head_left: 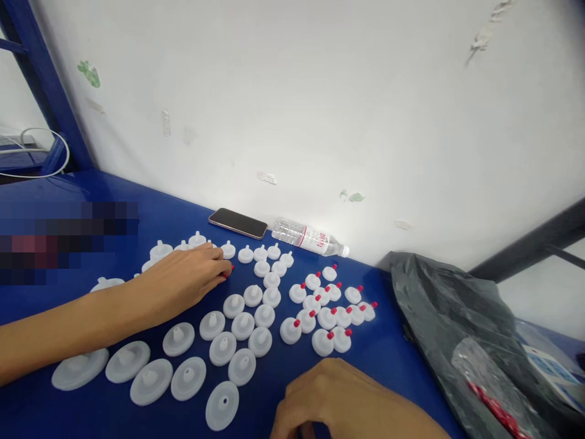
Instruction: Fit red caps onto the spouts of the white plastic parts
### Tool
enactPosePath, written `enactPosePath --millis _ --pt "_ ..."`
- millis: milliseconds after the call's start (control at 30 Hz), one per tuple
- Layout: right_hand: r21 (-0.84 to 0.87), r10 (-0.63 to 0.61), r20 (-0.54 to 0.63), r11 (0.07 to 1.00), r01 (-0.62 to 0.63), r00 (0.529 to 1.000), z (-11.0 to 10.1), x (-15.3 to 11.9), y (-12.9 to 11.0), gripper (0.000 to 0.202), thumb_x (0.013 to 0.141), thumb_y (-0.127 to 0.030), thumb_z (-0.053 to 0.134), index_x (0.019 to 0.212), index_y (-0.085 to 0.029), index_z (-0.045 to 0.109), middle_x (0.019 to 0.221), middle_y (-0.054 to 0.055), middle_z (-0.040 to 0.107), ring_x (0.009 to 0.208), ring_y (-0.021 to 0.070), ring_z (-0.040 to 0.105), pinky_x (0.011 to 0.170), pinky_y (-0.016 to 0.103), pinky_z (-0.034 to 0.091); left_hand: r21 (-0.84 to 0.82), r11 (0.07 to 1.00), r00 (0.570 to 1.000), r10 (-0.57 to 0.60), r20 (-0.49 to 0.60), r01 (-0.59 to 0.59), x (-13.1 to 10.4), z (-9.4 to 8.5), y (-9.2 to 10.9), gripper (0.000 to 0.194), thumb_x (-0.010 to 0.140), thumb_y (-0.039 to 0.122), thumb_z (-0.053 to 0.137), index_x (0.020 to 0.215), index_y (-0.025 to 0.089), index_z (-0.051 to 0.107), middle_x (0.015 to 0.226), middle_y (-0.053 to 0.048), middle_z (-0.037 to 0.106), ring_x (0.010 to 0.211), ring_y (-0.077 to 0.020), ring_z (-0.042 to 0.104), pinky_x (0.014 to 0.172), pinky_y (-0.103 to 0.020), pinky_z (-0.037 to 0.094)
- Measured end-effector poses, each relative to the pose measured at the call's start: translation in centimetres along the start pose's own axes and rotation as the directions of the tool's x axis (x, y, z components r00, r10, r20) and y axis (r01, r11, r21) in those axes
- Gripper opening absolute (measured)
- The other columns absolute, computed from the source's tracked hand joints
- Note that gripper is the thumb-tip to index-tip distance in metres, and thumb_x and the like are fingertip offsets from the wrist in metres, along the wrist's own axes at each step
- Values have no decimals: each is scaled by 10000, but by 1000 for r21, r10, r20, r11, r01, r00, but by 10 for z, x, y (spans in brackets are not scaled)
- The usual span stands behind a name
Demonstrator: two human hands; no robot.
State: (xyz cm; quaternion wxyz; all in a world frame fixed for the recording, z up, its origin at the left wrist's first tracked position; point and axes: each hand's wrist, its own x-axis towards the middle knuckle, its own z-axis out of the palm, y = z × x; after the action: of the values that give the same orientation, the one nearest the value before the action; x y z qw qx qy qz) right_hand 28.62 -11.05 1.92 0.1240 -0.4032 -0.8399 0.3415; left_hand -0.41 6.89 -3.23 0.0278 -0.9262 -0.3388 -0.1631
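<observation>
Our left hand (pixel 183 281) pinches a red cap (pixel 230 269) among the uncapped white discs (pixel 237 332); our right hand (pixel 338 399) rests curled and holding nothing we can see. A clumsy sweep of our forearm could scatter the capped discs (pixel 326 308).

Water bottle (pixel 311 238) label — red print, too small to read.

I count fifteen red-tipped white caps (pixel 327 317) at centre right, roughly thirty plain white caps (pixel 242 325) at centre left, one phone (pixel 238 223), one water bottle (pixel 311 238).
</observation>
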Motion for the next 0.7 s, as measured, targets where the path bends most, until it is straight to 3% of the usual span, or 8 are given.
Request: enactPosePath --millis 100,200,267,333,433,533,600,700 --pt "-4 -91 -23 996 91 996 -1 5 1 216 842 -140 924 952 -297 824 872 -104 804 720 62 768 696 92 561 -14 1000 1000 -22 -18 22 1 -3 2 280 1064 268 492 991 238 760 958 -81 733 845 -265 693 646 -347 446" --pt "-29 -13 -199 1000 7 980 -6 6 -7 236 872 -143 909 969 -304 766 1118 -87 813 1001 105 808 911 159 627 -39 998 994 -46 -95 42 1 -7 4 282 1076 308 472 1061 258 750 1007 -72 773 861 -274 722 656 -363 469" --pt "30 59 -287 998 -52 956 -5 6 -11 229 916 -137 859 990 -308 725 1228 -75 800 1005 121 812 833 174 661 -79 997 989 -37 -142 26 1 -12 8 272 1085 327 473 1122 281 738 1032 -54 795 878 -270 745 671 -366 490" --pt "121 136 -302 987 -103 943 -1 7 -12 191 965 -149 791 1023 -315 715 1175 -63 805 798 95 792 652 147 640 -130 991 980 -12 -197 -14 1 -17 14 267 1110 366 471 1161 296 724 1046 -38 804 888 -255 761 694 -358 517" --pt "179 204 -312 972 -153 928 5 12 -7 193 961 -181 794 1048 -345 742 1037 -88 789 594 53 683 608 142 600 -193 978 965 22 -262 -75 -1 -27 27 274 1147 359 456 1281 293 685 1089 -32 784 836 -198 755 659 -306 517" --pt "167 203 -353 974 -152 913 7 16 -2 190 944 -239 816 1056 -385 768 1023 -100 778 603 59 644 599 154 563 -248 950 946 112 -304 -192 -4 -37 42 328 1146 218 444 1409 291 626 1109 -23 733 732 -115 696 584 -237 473" --pt "147 209 -390 976 -163 897 7 18 0 156 948 -282 814 1054 -391 780 971 -87 764 658 86 650 592 168 539 -269 922 925 183 -333 -279 -7 -42 51 348 1133 146 448 1394 290 627 1118 -14 714 747 -86 694 613 -207 485" --pt "116 221 -420 975 -190 880 8 19 3 122 961 -310 800 1055 -386 785 922 -69 751 732 119 667 637 200 536 -267 912 911 207 -357 -312 -9 -44 59 316 1119 111 468 1332 272 636 1118 -12 715 793 -87 728 655 -202 511"
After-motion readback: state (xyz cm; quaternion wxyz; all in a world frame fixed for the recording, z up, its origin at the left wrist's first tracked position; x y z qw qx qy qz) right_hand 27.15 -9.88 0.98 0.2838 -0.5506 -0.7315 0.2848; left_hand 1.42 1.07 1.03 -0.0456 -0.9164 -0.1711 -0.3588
